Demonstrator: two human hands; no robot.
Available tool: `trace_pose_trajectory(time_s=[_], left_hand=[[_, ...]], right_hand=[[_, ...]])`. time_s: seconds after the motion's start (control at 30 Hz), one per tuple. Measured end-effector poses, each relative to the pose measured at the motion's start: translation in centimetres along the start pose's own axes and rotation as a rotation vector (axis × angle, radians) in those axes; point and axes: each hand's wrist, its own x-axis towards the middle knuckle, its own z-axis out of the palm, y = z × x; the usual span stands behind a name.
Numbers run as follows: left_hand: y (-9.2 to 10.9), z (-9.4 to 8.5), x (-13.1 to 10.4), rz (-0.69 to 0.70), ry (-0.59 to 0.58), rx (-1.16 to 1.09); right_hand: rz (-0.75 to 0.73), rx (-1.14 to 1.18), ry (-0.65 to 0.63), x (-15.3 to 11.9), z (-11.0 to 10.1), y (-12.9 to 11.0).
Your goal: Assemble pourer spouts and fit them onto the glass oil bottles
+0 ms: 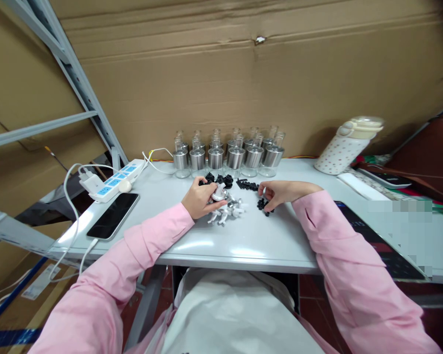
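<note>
My left hand (200,198) is closed around a silver metal part (219,192), held over a pile of silver branched parts (225,212) on the table. Behind that hand stand several round black parts (228,181). My right hand (275,193) is at a small heap of tiny black pieces (261,204), its thumb and fingers curved apart, fingertips low over the heap. Whether a piece is between them is too small to tell. A row of black pieces (248,185) lies just left of that hand. Several glass bottles with metal sleeves (216,159) stand in two rows behind.
On the left of the grey table (221,248) lie a phone (113,216) and a white power strip (120,182) with cables. At right are a dotted bottle (341,147), a tablet (380,241) and a white-edged device (386,178). Cardboard (221,73) stands behind.
</note>
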Motion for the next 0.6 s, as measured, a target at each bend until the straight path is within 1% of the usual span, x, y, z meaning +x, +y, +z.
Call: trace_pose_trajectory(time_s=[0.13, 0.2, 0.37, 0.5, 0.6], left_hand=[[0.0, 0.0, -0.1, -0.001, 0.005, 0.006], [-0.1, 0.0, -0.1, 0.006, 0.011, 0.005], [-0.1, 0.0, -0.1, 0.006, 0.007, 0.0], [-0.1, 0.0, -0.1, -0.008, -0.014, -0.007], [-0.1, 0.1, -0.1, -0.006, -0.007, -0.003]], right_hand=[[-0.032, 0.001, 0.041, -0.2, -0.4, 0.2], [0.006, 0.048, 0.007, -0.5, -0.6, 0.4], [0.158, 0.269, -0.117, -1.6, -0.8, 0.4], [0.22, 0.288, -0.181, -1.8, -0.3, -0.6], [0.229, 0.306, -0.194, -1.5, 0.1, -1.2]])
